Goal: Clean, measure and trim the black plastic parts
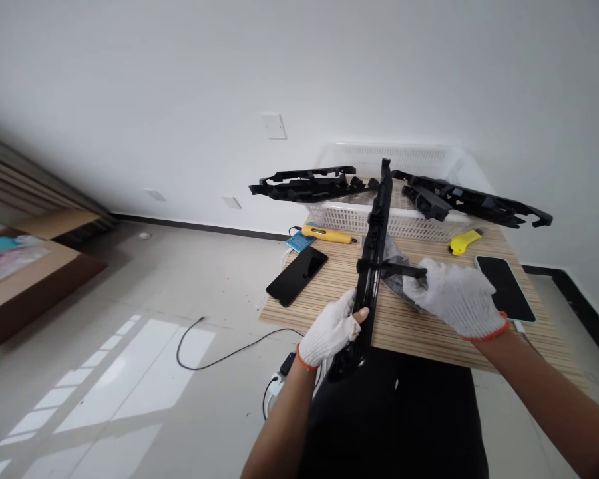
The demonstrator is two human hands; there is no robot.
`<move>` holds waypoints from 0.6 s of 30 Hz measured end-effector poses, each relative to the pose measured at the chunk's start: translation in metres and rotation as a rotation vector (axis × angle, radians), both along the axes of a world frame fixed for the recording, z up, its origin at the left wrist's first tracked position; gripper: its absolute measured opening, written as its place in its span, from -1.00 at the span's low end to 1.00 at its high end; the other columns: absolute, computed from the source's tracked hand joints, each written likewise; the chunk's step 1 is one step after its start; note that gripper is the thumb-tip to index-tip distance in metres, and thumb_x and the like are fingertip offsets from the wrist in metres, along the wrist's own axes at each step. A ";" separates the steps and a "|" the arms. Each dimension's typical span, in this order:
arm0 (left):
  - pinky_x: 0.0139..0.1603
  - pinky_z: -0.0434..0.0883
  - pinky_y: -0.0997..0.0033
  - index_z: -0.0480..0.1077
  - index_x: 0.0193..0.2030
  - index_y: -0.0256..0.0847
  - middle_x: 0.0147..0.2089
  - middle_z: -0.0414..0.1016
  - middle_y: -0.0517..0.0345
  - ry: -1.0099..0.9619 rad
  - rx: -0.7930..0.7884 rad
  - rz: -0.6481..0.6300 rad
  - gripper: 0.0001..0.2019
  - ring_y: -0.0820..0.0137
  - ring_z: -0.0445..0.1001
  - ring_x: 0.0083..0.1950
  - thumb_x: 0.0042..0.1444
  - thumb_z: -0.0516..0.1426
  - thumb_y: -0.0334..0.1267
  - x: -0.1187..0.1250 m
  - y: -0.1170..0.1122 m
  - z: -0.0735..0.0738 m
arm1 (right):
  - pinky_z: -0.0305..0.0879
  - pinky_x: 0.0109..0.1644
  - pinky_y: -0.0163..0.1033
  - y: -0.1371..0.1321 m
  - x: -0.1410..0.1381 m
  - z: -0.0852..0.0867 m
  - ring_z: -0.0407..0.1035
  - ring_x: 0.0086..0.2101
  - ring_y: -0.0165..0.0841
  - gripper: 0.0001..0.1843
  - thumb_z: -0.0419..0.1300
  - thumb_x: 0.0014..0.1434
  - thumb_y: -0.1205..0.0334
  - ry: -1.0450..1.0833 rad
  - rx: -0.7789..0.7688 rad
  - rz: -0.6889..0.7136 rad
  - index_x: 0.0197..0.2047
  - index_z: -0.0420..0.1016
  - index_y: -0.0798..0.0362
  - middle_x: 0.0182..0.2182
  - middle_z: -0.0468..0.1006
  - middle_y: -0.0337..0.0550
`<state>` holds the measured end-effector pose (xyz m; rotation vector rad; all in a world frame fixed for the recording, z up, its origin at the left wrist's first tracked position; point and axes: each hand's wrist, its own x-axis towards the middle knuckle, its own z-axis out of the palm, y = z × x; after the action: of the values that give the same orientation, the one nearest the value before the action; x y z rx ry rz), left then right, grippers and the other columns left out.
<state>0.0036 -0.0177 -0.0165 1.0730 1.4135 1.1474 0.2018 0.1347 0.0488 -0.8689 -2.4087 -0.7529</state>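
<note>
Over the bench point(409, 336), head view | long black strip point(376, 233) reaching toward white basket point(424, 229) | left hand point(329, 329): fingers closed round strip's lower part | right hand point(454, 299): fingers bent at black crosspiece's point(402, 269) end, cannot tell if gripping

Bright, cool daylight throughout. Hard-edged, barred sun patches on the floor point(249, 279), lower left; their source lies out of frame. Wall point(180, 100) pale grey, evenly lit, duller toward the upper corners. Small reflections on the black phone point(297, 276) and along the black strip point(371, 286). Black surface point(394, 419) at bottom nearly swallows detail. Wide-angle stretch at the edges; the box point(24, 286) and curtain point(14, 176) slant, looking soft.
</note>
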 end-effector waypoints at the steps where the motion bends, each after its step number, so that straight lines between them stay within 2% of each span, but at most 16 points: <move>1: -0.46 0.17 0.52 0.36 -0.01 -0.24 -0.48 0.26 0.32 -0.006 0.003 0.006 -0.56 0.55 0.19 -0.51 0.31 0.16 0.15 0.000 0.000 0.000 | -0.30 -0.44 -0.20 0.000 0.001 -0.001 0.17 -0.66 -0.36 -0.51 0.04 0.34 -0.06 0.000 0.012 -0.009 -0.45 0.52 0.09 -0.71 0.34 -0.12; 4: -0.47 0.14 0.54 0.36 -0.01 -0.23 -0.47 0.23 0.34 -0.030 -0.009 0.009 -0.55 0.56 0.17 -0.52 0.30 0.17 0.17 0.000 0.000 0.000 | -0.25 -0.45 -0.22 -0.001 0.002 -0.006 0.21 -0.65 -0.35 -0.55 0.07 0.32 -0.01 0.021 0.065 -0.005 -0.13 0.66 0.16 -0.68 0.38 -0.16; 6: -0.48 0.14 0.54 0.36 0.00 -0.23 -0.47 0.23 0.34 -0.025 -0.015 0.003 -0.54 0.56 0.16 -0.52 0.30 0.17 0.17 0.000 0.001 -0.001 | -0.22 -0.45 -0.24 -0.002 0.000 -0.009 0.24 -0.64 -0.35 -0.51 0.08 0.32 0.03 0.043 0.107 0.022 0.07 0.64 0.17 -0.66 0.41 -0.18; 7: -0.47 0.14 0.53 0.36 -0.01 -0.23 -0.47 0.23 0.34 -0.012 -0.011 0.001 -0.54 0.55 0.17 -0.51 0.30 0.17 0.17 0.000 0.001 0.000 | -0.21 -0.45 -0.23 -0.002 -0.001 -0.009 0.24 -0.64 -0.35 -0.50 0.08 0.32 0.04 0.049 0.125 0.038 0.11 0.62 0.18 -0.65 0.42 -0.18; 11: -0.44 0.18 0.52 0.36 -0.04 -0.23 -0.44 0.29 0.29 0.047 0.018 0.013 -0.55 0.53 0.21 -0.47 0.30 0.17 0.17 -0.001 0.002 0.001 | -0.19 -0.44 -0.20 -0.001 -0.001 -0.010 0.25 -0.63 -0.34 -0.52 0.08 0.33 0.09 0.015 0.113 0.098 0.12 0.63 0.18 -0.58 0.51 -0.13; 18: -0.51 0.13 0.55 0.35 -0.05 -0.21 -0.48 0.21 0.35 -0.084 -0.007 0.019 -0.55 0.58 0.12 -0.54 0.26 0.20 0.18 0.001 0.002 -0.002 | -0.23 -0.43 -0.18 -0.001 0.004 -0.007 0.28 -0.61 -0.34 -0.54 0.04 0.37 0.08 -0.078 -0.063 0.070 0.04 0.67 0.14 -0.53 0.58 -0.08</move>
<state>0.0050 -0.0160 -0.0186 0.9970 1.3642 1.1863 0.2059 0.1335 0.0420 -0.7888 -2.5293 -0.7004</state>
